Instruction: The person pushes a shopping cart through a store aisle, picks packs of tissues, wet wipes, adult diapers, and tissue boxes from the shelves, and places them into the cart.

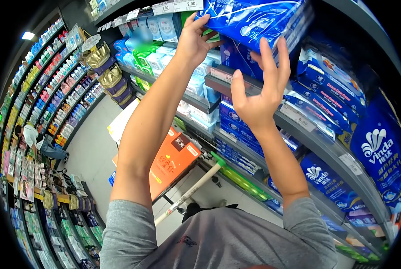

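Observation:
A large blue plastic-wrapped pack of tissues [258,20] is at the top of the view, tilted at the edge of the upper shelf. My left hand [195,41] grips its left end, with fingers on the wrap and some reaching beneath it. Below the pack's right part, my right hand [261,92] is raised with its fingers spread; the fingertips overlap the lower edge of the pack, and I cannot tell whether they press on it. Behind the hands, another blue pack [238,58] stands on the shelf.
A shopping cart with a light handle [189,195] stands before me, carrying an orange box [173,161]. Blue Vinda packs [379,148] fill the shelves at right. Price tags line the shelf edge [299,116]. Across the aisle, a person [32,136] is near stocked shelves [52,85].

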`<state>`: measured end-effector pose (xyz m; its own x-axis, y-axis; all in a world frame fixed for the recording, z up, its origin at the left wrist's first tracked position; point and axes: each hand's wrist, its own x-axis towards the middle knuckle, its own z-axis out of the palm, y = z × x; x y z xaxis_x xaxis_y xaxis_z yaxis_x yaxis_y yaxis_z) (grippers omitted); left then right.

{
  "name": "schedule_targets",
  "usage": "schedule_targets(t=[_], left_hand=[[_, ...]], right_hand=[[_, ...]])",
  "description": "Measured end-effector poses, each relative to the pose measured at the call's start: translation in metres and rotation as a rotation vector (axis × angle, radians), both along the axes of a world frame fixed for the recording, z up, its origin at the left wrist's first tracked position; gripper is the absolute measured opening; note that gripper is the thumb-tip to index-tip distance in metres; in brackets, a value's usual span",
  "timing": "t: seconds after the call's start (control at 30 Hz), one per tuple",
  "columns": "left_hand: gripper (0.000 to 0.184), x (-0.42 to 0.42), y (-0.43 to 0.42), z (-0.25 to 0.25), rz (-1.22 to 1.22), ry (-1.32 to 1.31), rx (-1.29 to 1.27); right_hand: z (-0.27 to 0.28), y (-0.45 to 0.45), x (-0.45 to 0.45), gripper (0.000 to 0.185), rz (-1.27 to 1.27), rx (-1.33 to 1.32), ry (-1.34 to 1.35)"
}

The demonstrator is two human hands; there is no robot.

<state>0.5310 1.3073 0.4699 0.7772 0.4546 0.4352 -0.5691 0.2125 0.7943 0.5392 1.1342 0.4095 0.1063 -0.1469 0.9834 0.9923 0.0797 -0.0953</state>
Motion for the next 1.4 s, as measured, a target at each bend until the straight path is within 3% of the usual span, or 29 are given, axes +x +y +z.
schedule_targets(t=[0.03, 0.23, 0.3, 0.4, 0.5, 0.63, 0.7, 0.73, 0.83, 0.9, 1.03, 1.1, 1.2, 1.3, 1.37, 1.4], left_hand=[[0.054, -0.005, -0.001, -0.002, -0.044, -0.048, -0.052], [0.044, -0.058, 0.009, -0.072, -0.145, -0.051, -0.161], [0.039, -0.086, 0.022, -0.112, -0.144, -0.010, -0.306], [0.047, -0.143, 0.012, -0.173, -0.126, -0.036, -0.558], [0.051, -0.195, 0.005, -0.248, 0.040, 0.037, -0.716], [0.054, -0.259, -0.021, -0.301, 0.222, 0.131, -0.822], [0.056, -0.290, -0.026, -0.313, 0.302, 0.229, -0.896], [0.049, -0.304, -0.024, -0.317, 0.332, 0.230, -0.909], [0.046, -0.335, -0.017, -0.311, 0.625, 0.410, -0.877], [0.032, -0.361, 0.003, -0.332, 0.750, 0.484, -0.810], [0.038, -0.385, 0.018, -0.307, 0.946, 0.736, -0.574], [0.039, -0.391, 0.023, -0.298, 1.038, 0.751, -0.626], [0.039, -0.409, 0.052, -0.294, 1.183, 0.902, -0.446], [0.031, -0.419, 0.097, -0.292, 1.316, 0.862, -0.304], [0.034, -0.420, 0.114, -0.289, 1.299, 0.800, -0.315], [0.034, -0.424, 0.125, -0.295, 1.243, 0.848, -0.307]], right_hand=[[-0.004, -0.001, -0.004, 0.064, 0.004, -0.006, 0.006], [-0.065, -0.016, -0.035, 0.055, 0.136, -0.068, -0.026], [-0.088, -0.029, -0.057, 0.048, 0.236, -0.165, 0.036], [-0.120, -0.039, -0.080, 0.046, 0.298, -0.331, -0.006], [-0.163, -0.047, -0.106, 0.047, 0.403, -0.570, 0.085], [-0.199, -0.036, -0.128, 0.048, 0.523, -0.674, 0.252], [-0.207, -0.029, -0.138, 0.048, 0.647, -0.690, 0.355], [-0.209, -0.025, -0.142, 0.049, 0.712, -0.760, 0.474], [-0.226, -0.006, -0.148, 0.053, 0.860, -0.912, 0.700], [-0.244, 0.010, -0.157, 0.054, 0.968, -0.967, 0.848], [-0.272, 0.033, -0.190, 0.058, 1.166, -1.178, 1.079], [-0.267, 0.038, -0.210, 0.060, 1.210, -1.175, 1.054], [-0.265, 0.054, -0.231, 0.063, 1.359, -1.293, 0.994], [-0.260, 0.065, -0.237, 0.065, 1.455, -1.499, 0.823], [-0.265, 0.071, -0.239, 0.062, 1.427, -1.532, 0.744], [-0.281, 0.075, -0.239, 0.060, 1.191, -1.376, 0.613]])
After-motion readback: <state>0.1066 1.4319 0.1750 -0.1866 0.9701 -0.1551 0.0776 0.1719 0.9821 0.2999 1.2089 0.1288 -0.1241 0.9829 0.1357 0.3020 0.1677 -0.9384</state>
